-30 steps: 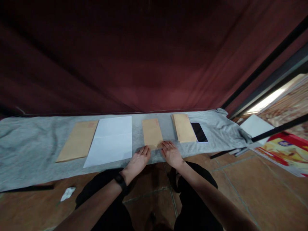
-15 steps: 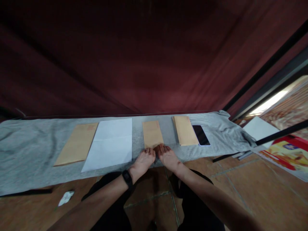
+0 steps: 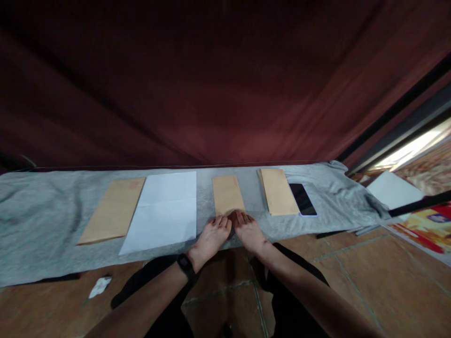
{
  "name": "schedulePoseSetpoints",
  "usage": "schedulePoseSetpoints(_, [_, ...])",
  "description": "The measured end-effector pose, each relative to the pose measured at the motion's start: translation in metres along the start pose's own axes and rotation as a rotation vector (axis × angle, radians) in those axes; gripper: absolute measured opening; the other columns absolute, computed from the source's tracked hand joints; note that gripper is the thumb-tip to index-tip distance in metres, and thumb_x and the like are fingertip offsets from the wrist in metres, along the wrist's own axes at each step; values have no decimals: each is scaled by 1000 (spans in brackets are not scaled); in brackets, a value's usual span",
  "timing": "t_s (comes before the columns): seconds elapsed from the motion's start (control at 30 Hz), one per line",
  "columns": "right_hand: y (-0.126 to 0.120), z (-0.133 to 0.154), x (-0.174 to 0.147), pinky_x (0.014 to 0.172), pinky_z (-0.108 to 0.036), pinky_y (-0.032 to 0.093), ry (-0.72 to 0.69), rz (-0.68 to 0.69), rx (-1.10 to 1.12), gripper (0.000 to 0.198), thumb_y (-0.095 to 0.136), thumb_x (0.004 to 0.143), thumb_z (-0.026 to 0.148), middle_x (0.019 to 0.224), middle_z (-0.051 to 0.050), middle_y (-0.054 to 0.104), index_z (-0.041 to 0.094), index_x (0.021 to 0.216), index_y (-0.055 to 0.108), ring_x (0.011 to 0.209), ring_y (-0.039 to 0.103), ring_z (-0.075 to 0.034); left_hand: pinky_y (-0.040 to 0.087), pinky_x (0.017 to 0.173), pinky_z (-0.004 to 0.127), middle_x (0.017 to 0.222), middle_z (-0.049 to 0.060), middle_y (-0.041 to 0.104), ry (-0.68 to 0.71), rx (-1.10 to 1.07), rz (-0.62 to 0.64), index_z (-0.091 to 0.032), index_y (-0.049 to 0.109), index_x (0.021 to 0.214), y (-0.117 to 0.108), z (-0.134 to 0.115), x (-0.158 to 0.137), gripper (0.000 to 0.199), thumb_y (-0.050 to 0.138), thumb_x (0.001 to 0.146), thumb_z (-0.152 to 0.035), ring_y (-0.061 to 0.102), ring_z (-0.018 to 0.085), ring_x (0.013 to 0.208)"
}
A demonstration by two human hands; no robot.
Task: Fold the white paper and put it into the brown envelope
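A brown paper envelope (image 3: 228,195) lies flat on the grey cloth, its near end under my fingers. My left hand (image 3: 213,233), with a black band on the wrist, is closed on the left corner of that end. Close beside it, my right hand (image 3: 249,232) is closed on the right corner. The fingertips of both hands curl over the near edge, so that edge is mostly hidden. To the left lies a white sheet of paper (image 3: 164,209) with a faint crease across it. A stack of brown envelopes (image 3: 280,192) is to the right.
Larger brown envelopes (image 3: 112,209) lie left of the white sheet. A phone (image 3: 303,199) sits beside the right stack. The grey cloth (image 3: 38,220) covers a narrow table. A dark red curtain (image 3: 218,94) hangs behind. A crumpled white scrap (image 3: 99,287) is on the tiled floor.
The view has shifted slightly, so the things on the right appear farther right. Both hands stay at the envelope's near end, with their fingers moved only a little.
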State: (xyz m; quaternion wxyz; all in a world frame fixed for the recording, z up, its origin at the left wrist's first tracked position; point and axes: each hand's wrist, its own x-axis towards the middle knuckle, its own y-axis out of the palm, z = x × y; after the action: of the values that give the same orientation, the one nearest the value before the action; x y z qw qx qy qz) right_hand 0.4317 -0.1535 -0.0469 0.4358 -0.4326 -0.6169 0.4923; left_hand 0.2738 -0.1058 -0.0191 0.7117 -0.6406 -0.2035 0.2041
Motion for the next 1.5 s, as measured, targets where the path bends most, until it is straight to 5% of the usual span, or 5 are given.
schedulePoseSetpoints(0.83, [-5,-69,-16,93,-36,57,382,-76,256,36,44,100,14,131,-11,69,18,129,65,108,70,-23,55,92,38,133,17,65,-125,-61,30,-13,61,127,-4,19,1,45,43,89,2,65,26,117])
schedulePoseSetpoints(1.07, [-6,-36,-2,116,-41,42,-32,-192,458,46,46,98,15,145,-11,59,16,143,54,133,56,-23,53,99,39,131,12,67,-54,-178,-146,-18,60,130,-5,16,4,41,47,93,-6,62,25,122])
schedulePoseSetpoints(1.27, [-26,-56,8,98,-36,54,482,-564,1212,28,48,99,30,117,-7,74,22,117,68,110,68,-22,35,119,50,163,15,32,-493,-775,-683,-22,30,156,-5,51,22,78,65,91,-48,33,31,149])
schedulePoseSetpoints(1.37, [-33,-50,13,90,-33,57,679,-715,1787,24,63,90,40,109,-3,75,24,108,67,102,70,-19,46,110,47,154,18,45,-707,-1393,-621,-21,27,157,0,57,31,84,65,90,-53,48,31,140])
schedulePoseSetpoints(1.5, [-30,-22,15,83,-30,60,841,-543,2279,27,77,78,32,100,0,76,24,101,65,91,72,-16,57,94,41,131,15,66,-726,-1959,-456,-22,39,150,6,46,39,79,74,84,-46,68,26,113])
